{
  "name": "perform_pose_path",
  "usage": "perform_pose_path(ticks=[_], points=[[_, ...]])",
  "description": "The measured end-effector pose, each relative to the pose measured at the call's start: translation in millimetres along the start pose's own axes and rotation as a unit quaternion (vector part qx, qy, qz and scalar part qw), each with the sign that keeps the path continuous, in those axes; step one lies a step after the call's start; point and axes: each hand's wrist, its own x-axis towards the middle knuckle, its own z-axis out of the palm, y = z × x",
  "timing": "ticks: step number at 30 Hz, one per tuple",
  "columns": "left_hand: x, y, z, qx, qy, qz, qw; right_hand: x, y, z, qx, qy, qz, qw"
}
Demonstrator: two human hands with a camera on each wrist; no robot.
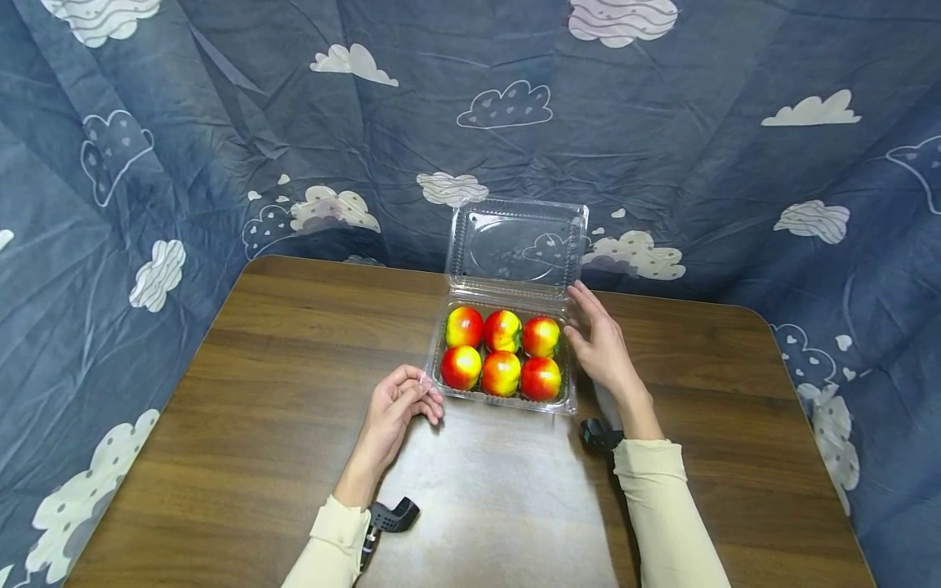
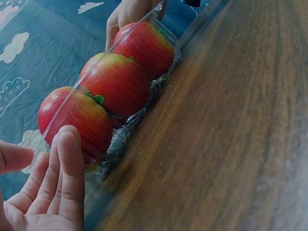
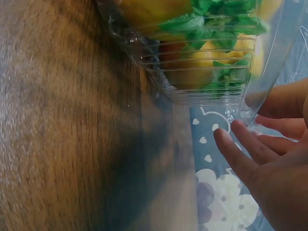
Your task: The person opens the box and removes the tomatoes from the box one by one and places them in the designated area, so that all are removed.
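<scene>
A clear plastic clamshell container [image 1: 507,402] sits on the table with its lid [image 1: 518,245] raised at the back. Inside are several glossy red-and-yellow apple-like fruits [image 1: 501,373], in two rows. Green leaves [image 3: 221,21] show among them in the right wrist view. My left hand [image 1: 397,406] pinches the rim at the container's front left corner between thumb and fingers. On the other side, my right hand [image 1: 604,345] is at the back right corner near the hinge. Its fingers are extended and spread, with the thumb by the rim [image 3: 269,82].
The brown wooden table [image 1: 294,367] has rounded back corners. A blue cloth with cloud patterns [image 1: 412,106] hangs behind it and on both sides. Black wrist devices [image 1: 395,516] are worn at both cuffs.
</scene>
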Motion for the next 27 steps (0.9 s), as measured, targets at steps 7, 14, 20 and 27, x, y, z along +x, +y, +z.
perform_pose_path(ticks=[7, 14, 20, 27], points=[[1.1, 0.2, -0.6, 0.001, 0.0, -0.001, 1.0, 1.7, 3.3, 0.0, -0.002, 0.0, 0.001, 1.0], [1.0, -0.5, -1.3, 0.0, 0.002, 0.0, 1.0, 2.9, 5.7, 0.7, -0.078, 0.002, 0.002, 0.997], [0.2, 0.5, -0.2, 0.0, 0.003, -0.003, 1.0, 3.0, 7.3, 0.5, -0.08, -0.003, 0.013, 0.997], [-0.6, 1.1, 0.5, 0.001, 0.002, -0.003, 1.0, 3.9, 8.5, 0.4, -0.082, -0.013, 0.014, 0.996]])
